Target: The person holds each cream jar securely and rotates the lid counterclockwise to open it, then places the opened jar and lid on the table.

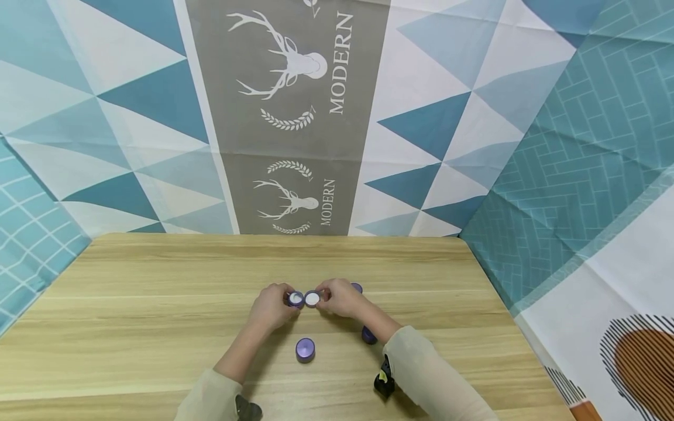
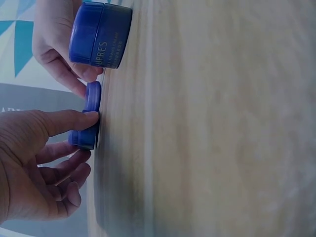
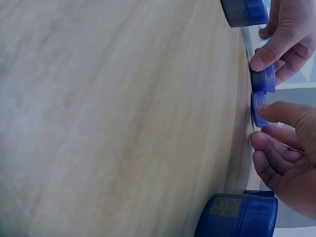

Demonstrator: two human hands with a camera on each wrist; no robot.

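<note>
On the tabletop, my left hand (image 1: 272, 307) pinches a small blue-purple cream jar (image 1: 296, 299), open at the top with white inside. Its thumb presses the near side of the jar (image 2: 85, 137), and fingers curl behind it. Right beside the jar, my right hand (image 1: 339, 297) holds a shallow lid (image 1: 312, 299), its white inner face turned up. In the right wrist view, the thumb lies against the near side of the lid (image 3: 257, 109), which sits right at the jar's edge, low over the wood.
Nearer me stands a capped purple jar (image 1: 305, 350), its gold lettering facing the left wrist camera. Another jar (image 1: 369, 335) is partly covered by my right forearm, and one more (image 1: 357, 287) shows behind my right hand. Patterned cloth (image 1: 289, 175) hangs behind the wooden table (image 1: 158, 327).
</note>
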